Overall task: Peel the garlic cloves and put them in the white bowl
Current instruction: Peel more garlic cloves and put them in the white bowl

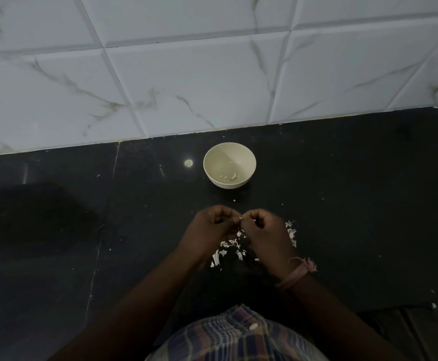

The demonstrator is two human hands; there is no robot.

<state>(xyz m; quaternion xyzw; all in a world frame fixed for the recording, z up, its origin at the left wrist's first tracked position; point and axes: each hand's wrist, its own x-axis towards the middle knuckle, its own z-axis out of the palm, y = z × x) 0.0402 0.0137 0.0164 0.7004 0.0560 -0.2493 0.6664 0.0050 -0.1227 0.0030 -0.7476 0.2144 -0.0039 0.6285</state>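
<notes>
1. Nearest, a plaid shirt (238, 334) sits at the black counter (356, 204) front edge.
2. White garlic skins (228, 246) litter the counter beneath both hands.
3. The left hand (212, 227) and right hand (267, 230), fingers curled, meet and pinch 1 small garlic clove (240, 218) between their fingertips.
4. Bare counter spreads wide on both sides.
5. Beyond, apart from the hands, the white bowl (246, 157) holds a few peeled pieces (229, 176), near the tiled wall (186, 74).
</notes>
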